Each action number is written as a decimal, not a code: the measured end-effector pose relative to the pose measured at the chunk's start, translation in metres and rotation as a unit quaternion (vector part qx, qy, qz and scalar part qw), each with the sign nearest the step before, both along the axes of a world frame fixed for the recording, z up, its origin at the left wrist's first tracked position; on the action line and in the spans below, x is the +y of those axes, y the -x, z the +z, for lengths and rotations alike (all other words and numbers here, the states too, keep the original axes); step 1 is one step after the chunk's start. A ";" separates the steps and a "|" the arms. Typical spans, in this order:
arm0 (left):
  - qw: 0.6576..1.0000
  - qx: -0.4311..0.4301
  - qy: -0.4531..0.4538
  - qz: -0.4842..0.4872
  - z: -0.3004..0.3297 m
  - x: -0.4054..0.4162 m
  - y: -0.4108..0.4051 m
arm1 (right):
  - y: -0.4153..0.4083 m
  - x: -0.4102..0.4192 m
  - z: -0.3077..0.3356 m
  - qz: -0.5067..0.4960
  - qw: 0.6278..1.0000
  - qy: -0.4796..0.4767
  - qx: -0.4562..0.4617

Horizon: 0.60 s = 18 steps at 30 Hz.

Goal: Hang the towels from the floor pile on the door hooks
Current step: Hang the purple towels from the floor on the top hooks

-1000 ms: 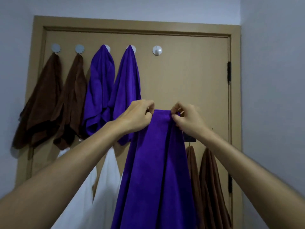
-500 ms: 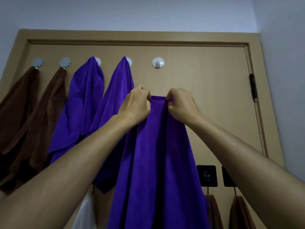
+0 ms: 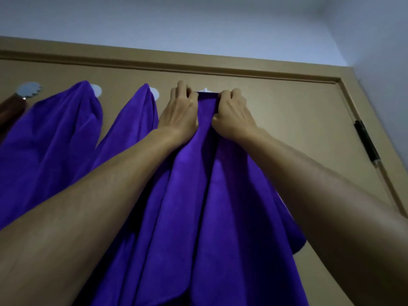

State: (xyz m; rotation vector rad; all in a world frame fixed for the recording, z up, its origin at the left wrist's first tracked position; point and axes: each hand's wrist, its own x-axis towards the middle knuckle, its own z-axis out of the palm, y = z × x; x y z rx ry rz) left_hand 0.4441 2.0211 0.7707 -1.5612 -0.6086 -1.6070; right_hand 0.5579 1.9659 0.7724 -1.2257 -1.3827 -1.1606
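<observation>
Purple towel (image 3: 205, 195) held at a white door hook (image 3: 205, 90).
Left hand (image 3: 180, 113) and right hand (image 3: 231, 115) pinch its top edge; hook apparently just behind it.

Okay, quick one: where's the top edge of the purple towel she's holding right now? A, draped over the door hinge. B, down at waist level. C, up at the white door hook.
C: both hands pinch the purple towel's top edge right at the white hook.
</observation>
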 end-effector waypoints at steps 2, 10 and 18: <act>1.000 -0.002 -0.010 -0.013 0.013 0.010 -0.006 | -0.001 0.011 0.011 -0.019 1.000 -0.018 -0.001; 0.999 -0.017 0.012 -0.041 0.049 0.030 -0.017 | -0.008 0.036 0.046 -0.067 0.996 -0.061 0.011; 0.998 -0.035 0.021 -0.053 0.032 0.018 -0.010 | -0.010 0.029 0.024 -0.024 0.995 -0.094 -0.036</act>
